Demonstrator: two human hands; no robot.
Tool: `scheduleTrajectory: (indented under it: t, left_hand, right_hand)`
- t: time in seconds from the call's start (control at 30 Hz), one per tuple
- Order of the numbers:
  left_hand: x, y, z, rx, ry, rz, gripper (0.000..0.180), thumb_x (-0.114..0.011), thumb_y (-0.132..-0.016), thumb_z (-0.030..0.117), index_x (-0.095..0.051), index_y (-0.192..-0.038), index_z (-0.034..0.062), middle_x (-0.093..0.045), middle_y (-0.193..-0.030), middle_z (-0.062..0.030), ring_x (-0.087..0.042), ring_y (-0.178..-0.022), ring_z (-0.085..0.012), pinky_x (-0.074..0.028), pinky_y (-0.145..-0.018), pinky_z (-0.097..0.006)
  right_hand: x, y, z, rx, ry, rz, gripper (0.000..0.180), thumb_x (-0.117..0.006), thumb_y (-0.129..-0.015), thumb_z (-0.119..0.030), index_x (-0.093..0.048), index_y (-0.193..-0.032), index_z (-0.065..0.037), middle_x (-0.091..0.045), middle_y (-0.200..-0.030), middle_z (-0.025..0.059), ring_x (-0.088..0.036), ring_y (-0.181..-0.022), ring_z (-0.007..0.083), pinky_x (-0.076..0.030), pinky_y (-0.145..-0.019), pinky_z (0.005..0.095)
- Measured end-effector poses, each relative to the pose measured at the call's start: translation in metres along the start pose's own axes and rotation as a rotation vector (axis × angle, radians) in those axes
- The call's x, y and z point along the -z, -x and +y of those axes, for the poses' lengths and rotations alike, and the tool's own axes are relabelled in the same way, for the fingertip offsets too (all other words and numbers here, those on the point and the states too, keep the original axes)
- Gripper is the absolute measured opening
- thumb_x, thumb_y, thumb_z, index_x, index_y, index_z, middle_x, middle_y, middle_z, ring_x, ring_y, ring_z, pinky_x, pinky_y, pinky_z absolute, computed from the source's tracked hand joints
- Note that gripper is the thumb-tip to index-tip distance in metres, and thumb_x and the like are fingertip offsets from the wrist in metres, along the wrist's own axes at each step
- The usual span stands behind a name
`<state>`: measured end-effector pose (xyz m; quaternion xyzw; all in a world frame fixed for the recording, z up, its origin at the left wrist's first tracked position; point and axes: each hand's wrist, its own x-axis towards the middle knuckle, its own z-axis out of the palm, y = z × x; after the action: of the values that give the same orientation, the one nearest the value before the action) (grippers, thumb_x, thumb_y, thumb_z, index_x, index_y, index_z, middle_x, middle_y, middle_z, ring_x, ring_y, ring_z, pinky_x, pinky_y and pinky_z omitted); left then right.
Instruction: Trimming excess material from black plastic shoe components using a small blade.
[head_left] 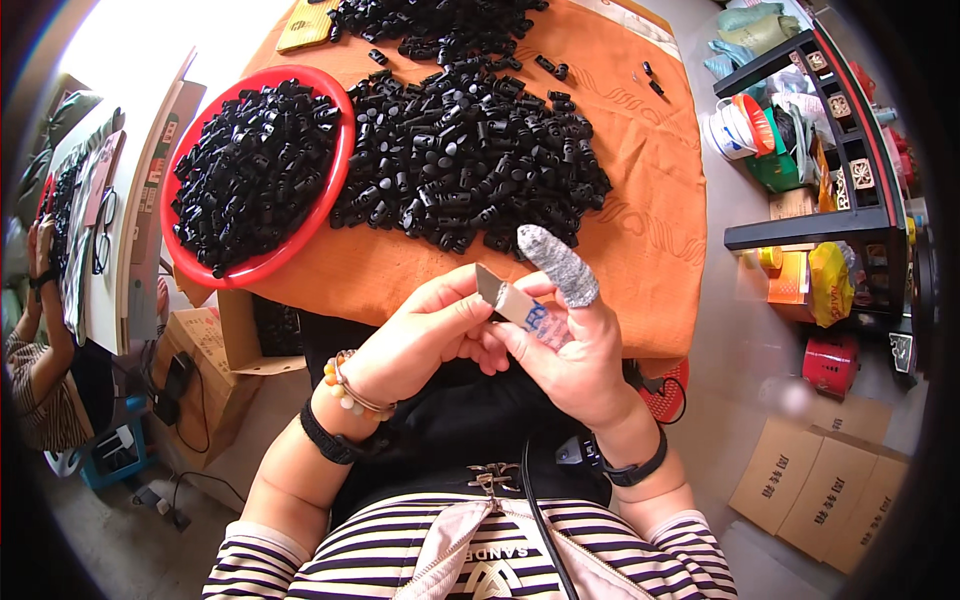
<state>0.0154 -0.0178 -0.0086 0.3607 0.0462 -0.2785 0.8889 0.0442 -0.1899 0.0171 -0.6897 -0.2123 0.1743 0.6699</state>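
Close in front of my body, at the near edge of the orange-covered table (640,290), both hands come together. My right hand (585,370) grips a flat blade-like strip (514,304) with a dark grey end and a white wrapping printed in blue. A grey knitted finger cover (556,264) is on its raised index finger. My left hand (440,325) is closed, thumb and fingers pressed together against the strip's grey end; what they may hold is hidden. Beyond the hands lies a heap of small black plastic cord-lock-like parts (470,160).
A red round tray (347,150) full of the same black parts stands left of the heap. Cardboard boxes (205,385) are at the lower left, and flattened cartons (820,490) lie on the right floor. A dark shelf (820,232) with bags and buckets stands right. A mirror at left reflects a person.
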Motion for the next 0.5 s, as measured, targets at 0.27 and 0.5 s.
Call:
scheduleTrajectory:
  t: [0.27,0.5]
  left_hand:
    - [0.009,0.004,0.002,0.048,0.200,-0.124,0.050,-0.051,-0.090,0.023,-0.038,-0.128,-0.0055,-0.060,-0.101,-0.0134,-0.061,-0.079,-0.0187,-0.050,-0.071,-0.031]
    - [0.013,0.003,0.002,0.030,0.240,-0.116,0.045,-0.057,-0.088,0.022,-0.043,-0.124,-0.0011,-0.059,-0.098,-0.0081,-0.059,-0.072,-0.0116,-0.049,-0.064,-0.022]
  right_hand:
    - [-0.010,-0.002,-0.001,0.031,-0.076,-0.015,0.064,-0.055,-0.082,0.011,-0.028,-0.137,-0.005,-0.057,-0.094,0.0080,-0.058,-0.071,0.0089,-0.050,-0.061,0.0219]
    - [-0.014,-0.005,-0.001,0.091,-0.129,-0.004,0.065,-0.058,-0.081,0.009,-0.027,-0.137,-0.004,-0.057,-0.102,0.0097,-0.060,-0.084,0.0144,-0.053,-0.070,0.0264]
